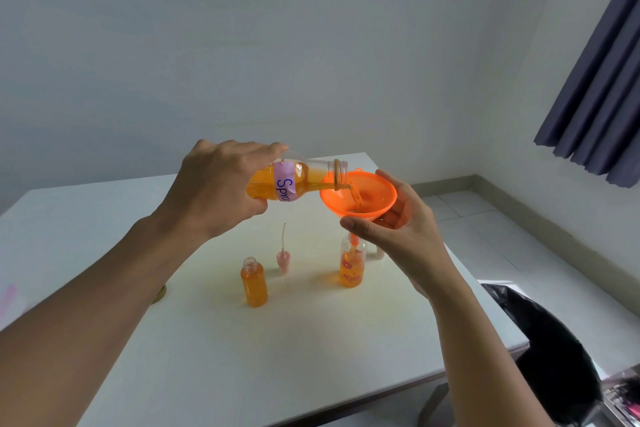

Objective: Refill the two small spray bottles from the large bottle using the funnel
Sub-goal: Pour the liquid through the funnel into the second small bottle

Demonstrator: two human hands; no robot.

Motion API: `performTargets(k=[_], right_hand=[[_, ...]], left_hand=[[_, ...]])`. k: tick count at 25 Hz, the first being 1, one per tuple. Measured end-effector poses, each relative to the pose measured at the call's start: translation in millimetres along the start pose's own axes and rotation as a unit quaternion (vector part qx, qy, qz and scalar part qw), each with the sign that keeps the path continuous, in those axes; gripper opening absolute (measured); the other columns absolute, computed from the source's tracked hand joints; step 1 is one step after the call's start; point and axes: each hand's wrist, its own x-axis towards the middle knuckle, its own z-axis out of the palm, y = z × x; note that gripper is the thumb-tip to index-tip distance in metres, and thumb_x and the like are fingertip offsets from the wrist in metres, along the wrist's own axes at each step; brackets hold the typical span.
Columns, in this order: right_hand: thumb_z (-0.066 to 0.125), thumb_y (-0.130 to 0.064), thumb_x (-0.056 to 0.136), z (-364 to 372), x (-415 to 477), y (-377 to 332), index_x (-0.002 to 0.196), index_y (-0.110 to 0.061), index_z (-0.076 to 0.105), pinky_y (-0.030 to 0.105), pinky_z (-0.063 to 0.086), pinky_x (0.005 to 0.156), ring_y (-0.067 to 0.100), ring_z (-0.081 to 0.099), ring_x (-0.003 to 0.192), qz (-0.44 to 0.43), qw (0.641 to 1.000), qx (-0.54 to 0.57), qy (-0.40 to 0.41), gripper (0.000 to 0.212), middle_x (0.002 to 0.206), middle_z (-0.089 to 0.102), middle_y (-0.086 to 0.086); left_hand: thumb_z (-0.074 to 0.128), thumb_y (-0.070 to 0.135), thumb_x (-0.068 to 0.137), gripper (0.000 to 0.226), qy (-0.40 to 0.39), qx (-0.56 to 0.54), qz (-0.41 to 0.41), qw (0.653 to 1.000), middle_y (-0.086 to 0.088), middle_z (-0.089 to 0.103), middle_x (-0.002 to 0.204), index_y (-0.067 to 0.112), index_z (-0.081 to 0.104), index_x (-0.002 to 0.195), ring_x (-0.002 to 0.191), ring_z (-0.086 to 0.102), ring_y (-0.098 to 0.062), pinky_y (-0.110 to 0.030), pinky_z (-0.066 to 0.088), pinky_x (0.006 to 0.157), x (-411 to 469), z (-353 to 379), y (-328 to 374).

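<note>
The large bottle point(294, 182) is clear, smooth plastic with a threaded open neck and a pale purple paper label handwritten in blue; it is part full of orange liquid and lies almost on its side. The funnel point(358, 196) is a glossy orange plastic cone with a small tab on its far rim. Both small spray bottles are clear, round-shouldered cylinders.

The left hand point(221, 187) is closed around the body of the large bottle, fingers curled over the top and thumb beneath, tipping its mouth over the near-left rim of the funnel, where a stream of liquid runs into the cone. The right hand point(398, 225) is half closed, cupping the funnel from below and from the right, thumb across the front under the rim.

Directly under that hand, the funnel's spout sits in the neck of the flower-printed spray bottle point(352, 265), about half full. Below the left hand stands the plain spray bottle point(255, 282), uncapped and nearly full. Between the two a pink spray head point(283, 258) stands nozzle down, its dip tube pointing up. All rest on the smooth cream worktop point(242, 357). A second cap is mostly hidden behind the right hand.
</note>
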Motion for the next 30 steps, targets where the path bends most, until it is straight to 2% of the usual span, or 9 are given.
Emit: performTargets(k=[13, 21, 26, 30], right_hand=[[0.097, -0.051, 0.048, -1.3, 1.3, 2.5, 0.147, -0.033, 0.046, 0.039, 0.061, 0.094, 0.014, 0.072, 0.111, 0.007, 1.000, 0.003, 0.005, 0.113, 0.132, 0.066, -0.004], [0.094, -0.042, 0.052, -1.1, 0.9, 0.7, 0.148, -0.030, 0.045, 0.041, 0.060, 0.096, 0.012, 0.072, 0.110, 0.005, 1.000, 0.003, 0.000, 0.108, 0.130, 0.066, -0.006], [0.095, -0.059, 0.044, -0.9, 1.6, 0.6, 0.147, -0.034, 0.045, 0.043, 0.060, 0.096, 0.014, 0.070, 0.114, 0.005, 1.000, -0.010, 0.002, 0.117, 0.133, 0.064, -0.006], [0.096, -0.060, 0.041, -1.1, 2.3, 1.1, 0.147, -0.035, 0.046, 0.044, 0.060, 0.096, 0.015, 0.070, 0.115, 0.008, 1.000, -0.006, 0.001, 0.120, 0.134, 0.064, -0.006]], left_hand=[[0.088, 0.017, 0.055, 0.076, 0.006, -0.004, -0.003, 1.000, -0.005, 0.074, 0.108, 0.019, 0.062, 0.127, 0.087, 0.068, -0.035, -0.044, 0.049, 0.075, 1.1, -1.5, 1.9], [0.088, 0.017, 0.055, 0.076, 0.000, -0.011, -0.012, 1.000, -0.005, 0.073, 0.110, 0.020, 0.062, 0.127, 0.088, 0.068, -0.035, -0.045, 0.049, 0.076, 1.1, -1.9, 4.1], [0.085, 0.018, 0.059, 0.077, -0.011, -0.037, -0.042, 0.998, -0.002, 0.071, 0.115, 0.024, 0.059, 0.131, 0.094, 0.066, -0.034, -0.044, 0.049, 0.080, -0.1, -1.8, 5.2], [0.083, 0.021, 0.063, 0.077, -0.031, -0.092, -0.090, 0.991, 0.003, 0.069, 0.110, 0.029, 0.055, 0.135, 0.089, 0.061, -0.028, -0.036, 0.047, 0.076, -5.0, 1.1, 10.5]])
